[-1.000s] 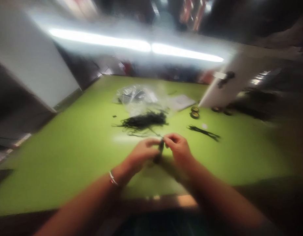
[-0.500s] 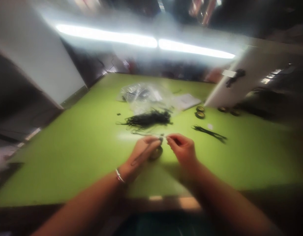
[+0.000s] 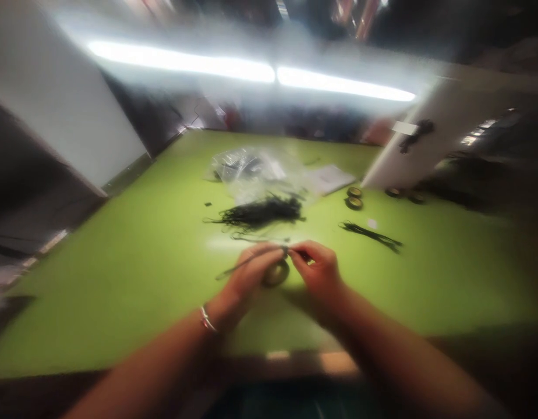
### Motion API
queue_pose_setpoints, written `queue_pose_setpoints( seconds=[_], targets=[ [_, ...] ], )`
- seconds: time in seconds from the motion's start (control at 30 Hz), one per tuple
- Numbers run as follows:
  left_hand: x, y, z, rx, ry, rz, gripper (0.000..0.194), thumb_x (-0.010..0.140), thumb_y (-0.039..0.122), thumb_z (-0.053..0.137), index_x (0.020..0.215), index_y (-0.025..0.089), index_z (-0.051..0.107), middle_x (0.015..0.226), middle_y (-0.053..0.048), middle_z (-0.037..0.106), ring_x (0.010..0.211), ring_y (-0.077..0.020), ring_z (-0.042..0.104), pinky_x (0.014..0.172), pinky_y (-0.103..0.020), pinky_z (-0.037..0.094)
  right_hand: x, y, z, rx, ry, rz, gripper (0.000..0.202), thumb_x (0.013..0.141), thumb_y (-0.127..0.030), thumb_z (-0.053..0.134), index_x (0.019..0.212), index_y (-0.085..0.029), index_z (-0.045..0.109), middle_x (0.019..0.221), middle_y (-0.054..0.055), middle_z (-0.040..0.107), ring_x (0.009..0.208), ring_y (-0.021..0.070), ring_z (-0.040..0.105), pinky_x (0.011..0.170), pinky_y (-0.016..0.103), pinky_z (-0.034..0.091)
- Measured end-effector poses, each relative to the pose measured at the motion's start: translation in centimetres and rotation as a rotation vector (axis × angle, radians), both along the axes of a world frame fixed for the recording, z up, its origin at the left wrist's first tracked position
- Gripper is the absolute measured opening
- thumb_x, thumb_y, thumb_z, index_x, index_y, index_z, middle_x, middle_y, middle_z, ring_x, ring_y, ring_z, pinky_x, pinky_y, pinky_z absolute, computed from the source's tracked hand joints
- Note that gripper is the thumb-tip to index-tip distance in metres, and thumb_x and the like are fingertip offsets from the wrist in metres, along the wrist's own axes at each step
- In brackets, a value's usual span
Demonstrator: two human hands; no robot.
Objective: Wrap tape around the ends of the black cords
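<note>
My left hand is closed on a thin black cable, whose looped tail lies across the back of the hand. Pinched at the cable's end, my right hand meets the left fingertips; what it grips is too small to make out. A roll of dark tape is below the fingertips, partly covered by the left hand. Just beyond the hands a single black cable lies on the green table. Behind it is a tangled heap of black cables.
A clear plastic bag and a pale flat packet lie behind the heap. To the right are tape rolls, a small bundle of black cables and a white upright panel. A small black piece lies left.
My right hand has moved left against the left fingertips. The cable's tail over my left hand has swung outward to the left, and more of the tape roll shows.
</note>
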State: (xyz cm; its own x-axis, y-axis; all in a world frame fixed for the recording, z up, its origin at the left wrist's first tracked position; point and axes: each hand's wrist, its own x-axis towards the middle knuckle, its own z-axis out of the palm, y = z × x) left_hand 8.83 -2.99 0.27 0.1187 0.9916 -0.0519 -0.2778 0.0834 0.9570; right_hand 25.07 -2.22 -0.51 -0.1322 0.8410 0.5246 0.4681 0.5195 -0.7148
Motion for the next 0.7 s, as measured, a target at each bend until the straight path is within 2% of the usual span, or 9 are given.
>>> queue_pose_setpoints(
  seconds=[0.07,0.17,0.27,0.37,0.43,0.5,0.6,0.7],
  targets=[
    [0.1,-0.1,0.1,-0.004,-0.006,-0.004,0.016,0.074,0.033,0.073,0.078,0.018,0.074,0.073,-0.002,0.068,0.062,-0.0136,0.056,0.053,-0.024,0.038,0.0,0.0,0.0,0.022,-0.008,0.018,0.009,0.085,-0.023,0.059,0.086,-0.022,0.069,0.079,0.003,0.07,0.07,0.0155,0.063,0.067,0.028,0.051],
    [0.2,0.0,0.1,-0.049,0.009,0.023,0.023,0.073,0.039,0.073,0.075,0.016,0.073,0.066,-0.002,0.066,0.06,-0.0136,0.055,0.052,-0.024,0.038,0.1,-0.1,0.0,0.078,-0.138,0.016,0.013,0.087,-0.022,0.057,0.086,-0.022,0.07,0.075,0.004,0.067,0.071,0.0161,0.06,0.068,0.029,0.049],
    [0.2,0.2,0.0,-0.096,0.027,0.071,0.024,0.07,0.038,0.076,0.075,0.015,0.074,0.066,-0.003,0.066,0.057,-0.0122,0.053,0.05,-0.023,0.037,0.3,0.0,0.2,0.099,-0.198,0.027,0.015,0.087,-0.024,0.057,0.085,-0.023,0.072,0.073,0.004,0.065,0.071,0.0163,0.058,0.068,0.03,0.048],
    [0.0,0.5,-0.1,-0.095,0.042,0.102,0.025,0.069,0.038,0.077,0.078,0.014,0.075,0.073,-0.005,0.069,0.055,-0.01,0.051,0.048,-0.021,0.036,1.0,0.6,0.7,-0.055,0.045,0.101,0.018,0.086,-0.033,0.061,0.098,-0.023,0.07,0.084,0.004,0.068,0.069,0.0142,0.059,0.065,0.028,0.05],
    [0.0,0.5,-0.1,-0.097,0.06,0.121,0.028,0.069,0.04,0.077,0.08,0.014,0.075,0.075,-0.005,0.07,0.054,-0.009,0.05,0.047,-0.021,0.036,1.5,1.0,1.2,-0.184,0.239,0.073,0.025,0.089,-0.038,0.057,0.104,-0.022,0.068,0.086,0.004,0.069,0.067,0.0128,0.059,0.064,0.027,0.051],
    [0.0,0.4,0.0,-0.106,0.083,0.138,0.03,0.068,0.042,0.078,0.079,0.014,0.075,0.074,-0.005,0.07,0.053,-0.0088,0.05,0.046,-0.02,0.036,1.7,1.2,1.5,-0.23,0.307,0.011,0.024,0.09,-0.037,0.054,0.101,-0.021,0.068,0.086,0.003,0.07,0.07,0.0131,0.061,0.067,0.027,0.052],
    [0.3,0.1,0.2,-0.113,0.11,0.135,0.032,0.068,0.043,0.077,0.082,0.014,0.075,0.072,-0.004,0.069,0.053,-0.0096,0.051,0.046,-0.02,0.037,1.1,0.9,1.3,-0.158,0.184,0.042,0.016,0.084,-0.029,0.062,0.096,-0.02,0.069,0.09,0.004,0.07,0.08,0.0152,0.064,0.074,0.029,0.052],
    [0.4,0.0,0.3,-0.105,0.112,0.12,0.031,0.069,0.042,0.077,0.082,0.014,0.075,0.07,-0.004,0.067,0.053,-0.0095,0.051,0.047,-0.02,0.038,0.1,0.4,0.7,-0.029,0.063,0.109,0.012,0.082,-0.018,0.063,0.092,-0.021,0.069,0.083,0.002,0.067,0.075,0.0141,0.061,0.071,0.028,0.051]
  ],
)
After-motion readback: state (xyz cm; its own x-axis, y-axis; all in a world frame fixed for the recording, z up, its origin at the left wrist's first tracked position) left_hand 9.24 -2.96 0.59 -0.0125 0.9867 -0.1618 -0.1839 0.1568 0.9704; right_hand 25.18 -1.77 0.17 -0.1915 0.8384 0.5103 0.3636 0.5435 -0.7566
